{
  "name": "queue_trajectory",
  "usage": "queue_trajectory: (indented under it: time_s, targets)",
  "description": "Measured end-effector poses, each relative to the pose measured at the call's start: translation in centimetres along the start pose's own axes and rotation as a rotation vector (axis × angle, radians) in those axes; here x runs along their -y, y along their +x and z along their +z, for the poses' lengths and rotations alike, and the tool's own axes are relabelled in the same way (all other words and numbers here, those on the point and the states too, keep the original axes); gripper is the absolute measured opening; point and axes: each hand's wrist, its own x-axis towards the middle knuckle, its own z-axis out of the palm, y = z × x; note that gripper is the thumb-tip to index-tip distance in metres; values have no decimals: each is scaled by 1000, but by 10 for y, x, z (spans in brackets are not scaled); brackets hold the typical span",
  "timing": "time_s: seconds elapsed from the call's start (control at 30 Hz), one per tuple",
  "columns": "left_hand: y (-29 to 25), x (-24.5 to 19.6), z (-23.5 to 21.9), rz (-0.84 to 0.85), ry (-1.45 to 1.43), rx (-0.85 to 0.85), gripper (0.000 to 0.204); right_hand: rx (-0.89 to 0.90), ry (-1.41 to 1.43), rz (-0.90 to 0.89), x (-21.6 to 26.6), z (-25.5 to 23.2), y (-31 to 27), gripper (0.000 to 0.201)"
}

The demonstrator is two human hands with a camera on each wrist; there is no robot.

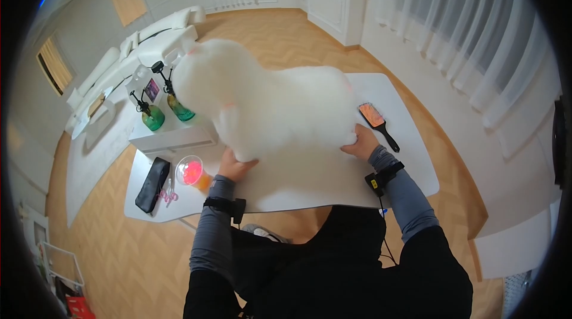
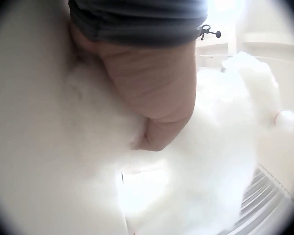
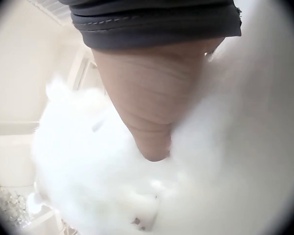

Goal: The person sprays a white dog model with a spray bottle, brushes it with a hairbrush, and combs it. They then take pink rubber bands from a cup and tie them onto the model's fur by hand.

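Note:
A large white fluffy toy dog (image 1: 292, 101) stands across the table (image 1: 411, 167), its head toward the left. Thin pink bands show in its fur. My left hand (image 1: 236, 166) grips the lower front leg, thumb pointing inward. At the rear leg, my right hand (image 1: 361, 143) holds on low, close over the tabletop. The left wrist view has white fur (image 2: 103, 117) bunched beside the curled left hand (image 2: 154, 90). Over in the right wrist view, the right hand (image 3: 147, 98) sinks into the fur (image 3: 88, 156), which hides its fingertips.
An orange-padded paddle brush (image 1: 373, 116) lies right of the dog. To the left, two green spray bottles (image 1: 153, 118) stand on a white drawer box (image 1: 170, 140). Nearer are a clear cup (image 1: 192, 172) with pink and orange contents, pink-handled scissors (image 1: 169, 194) and a black pouch (image 1: 152, 185).

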Motion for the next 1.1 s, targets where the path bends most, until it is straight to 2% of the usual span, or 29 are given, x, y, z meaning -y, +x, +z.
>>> queue_trajectory:
  time_s: [0.07,0.13,0.17,0.23,0.37,0.43,0.47,0.53,0.7,0.77,0.8,0.83,0.87,0.9,0.93,0.97,1.03,1.1]
  targets:
    - [-2,-1,1,26,15,29,57,1,151,21,3,0,-4,39]
    - [-6,-7,-1,-5,-44,40,52,5,89,-25,6,-3,-5,40]
    - [-7,5,-3,-10,-43,42,52,11,30,-69,8,-5,-7,41]
    - [-8,40,-9,468,466,66,42,59,40,-24,18,-16,-8,45]
    - [-6,41,-8,504,504,66,35,150,47,75,17,-22,-11,47]
    - [-4,37,-3,383,395,80,35,160,38,86,18,-23,-10,47]
    - [-2,42,-2,382,393,81,35,171,32,100,21,-24,-11,47]
    - [4,59,0,522,571,72,35,174,18,95,32,-29,-10,47]
    - [10,61,1,589,643,25,36,188,-9,39,33,-34,-11,51]
    - [11,61,1,590,641,14,36,152,221,20,26,-33,-17,57]
    - [11,61,-1,605,631,26,37,152,221,21,23,-35,-23,57]
    - [11,63,-1,618,621,37,39,79,163,73,20,-37,-29,58]
    - [8,51,-1,614,619,36,39,9,103,124,20,-38,-34,58]
    - [4,26,0,342,340,50,42,15,101,124,22,-37,-38,58]
    - [1,8,-1,70,60,63,45,-77,121,50,25,-37,-43,50]
    - [0,3,-1,65,57,63,45,-170,140,-23,27,-39,-45,41]
    - [-1,-2,-1,-40,-45,55,52,-126,121,-49,49,-52,-45,34]
    - [-2,-3,1,-7,-69,41,53,-82,103,-77,75,-59,-39,27]
